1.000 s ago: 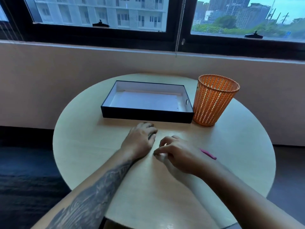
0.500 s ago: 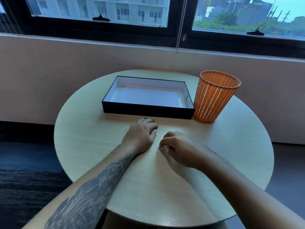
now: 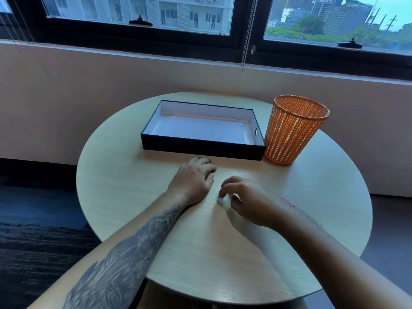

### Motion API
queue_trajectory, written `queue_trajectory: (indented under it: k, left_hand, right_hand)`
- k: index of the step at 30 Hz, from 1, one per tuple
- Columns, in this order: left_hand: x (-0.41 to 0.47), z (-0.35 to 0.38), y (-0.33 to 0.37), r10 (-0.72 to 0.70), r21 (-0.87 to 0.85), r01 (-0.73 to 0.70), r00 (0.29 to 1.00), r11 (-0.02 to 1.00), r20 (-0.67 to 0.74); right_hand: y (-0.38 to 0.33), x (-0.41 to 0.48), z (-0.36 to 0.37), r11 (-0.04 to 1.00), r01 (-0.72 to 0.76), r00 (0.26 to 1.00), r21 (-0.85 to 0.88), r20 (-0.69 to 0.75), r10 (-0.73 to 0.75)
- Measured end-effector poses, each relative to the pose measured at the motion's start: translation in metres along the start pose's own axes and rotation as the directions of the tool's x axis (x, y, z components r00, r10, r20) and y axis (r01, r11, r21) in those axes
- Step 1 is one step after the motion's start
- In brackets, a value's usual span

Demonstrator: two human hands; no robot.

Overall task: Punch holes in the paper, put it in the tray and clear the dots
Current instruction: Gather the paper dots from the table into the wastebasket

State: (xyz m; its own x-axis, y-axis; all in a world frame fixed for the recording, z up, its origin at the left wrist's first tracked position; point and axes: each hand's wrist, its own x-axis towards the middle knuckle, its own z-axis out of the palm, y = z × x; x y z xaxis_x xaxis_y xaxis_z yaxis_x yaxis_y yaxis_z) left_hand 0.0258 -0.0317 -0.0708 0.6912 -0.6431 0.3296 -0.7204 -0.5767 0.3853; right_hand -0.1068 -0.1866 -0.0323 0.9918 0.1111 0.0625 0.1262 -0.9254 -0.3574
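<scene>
White specks (image 3: 221, 200): likely the dots, blurred; on counter (image 3: 124, 188) at right hand (image 3: 249, 201) fingertips; pinch unclear.
Left hand (image 3: 191, 181): cups dark object (image 3: 209, 175).
Orange basket (image 3: 294, 130): ahead-right, nearer right hand.
Paper (image 3: 200, 130): in tray (image 3: 200, 150), ahead.

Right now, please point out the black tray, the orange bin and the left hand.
black tray (image 3: 200, 150): head view, front wall.
orange bin (image 3: 292, 134): head view, mesh side.
left hand (image 3: 192, 181): head view, back of hand.

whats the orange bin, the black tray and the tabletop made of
Orange bin: looks like moulded plastic, semi-gloss, walls pierced in a regular lattice.
Black tray: probably rigid cardboard, matte black outside, white lining, crisp folded corners.
Tabletop: pale wood-grain, likely laminate or veneer, satin sheen; cannot tell which.
</scene>
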Motion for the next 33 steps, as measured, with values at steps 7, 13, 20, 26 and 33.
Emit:
queue_trajectory:
  k: [7,13,20,26,33]
  left_hand:
    - [0.000,0.000,0.000,0.003,0.004,-0.003,1.000,1.000,-0.006]
    - [0.001,0.003,-0.002,-0.018,-0.006,0.018,1.000,1.000,-0.003]
    - [0.001,0.003,-0.001,-0.020,-0.002,0.020,1.000,1.000,-0.002]
    - [0.001,0.004,-0.002,-0.024,-0.009,0.024,1.000,1.000,-0.003]
    - [0.001,0.005,-0.003,-0.019,-0.003,0.019,1.000,1.000,-0.003]
  right_hand:
    - [-0.002,-0.001,0.002,1.000,-0.014,1.000,-0.013,-0.005,0.014]
    - [-0.009,-0.002,0.003,0.998,0.025,0.998,-0.062,-0.060,-0.029]
    - [-0.005,-0.004,0.004,0.995,0.060,0.997,-0.079,-0.050,-0.064]
    - [0.001,-0.006,0.003,0.999,0.038,0.998,-0.025,-0.047,-0.039]
    - [0.004,-0.005,0.002,1.000,0.026,0.998,-0.018,-0.053,-0.027]
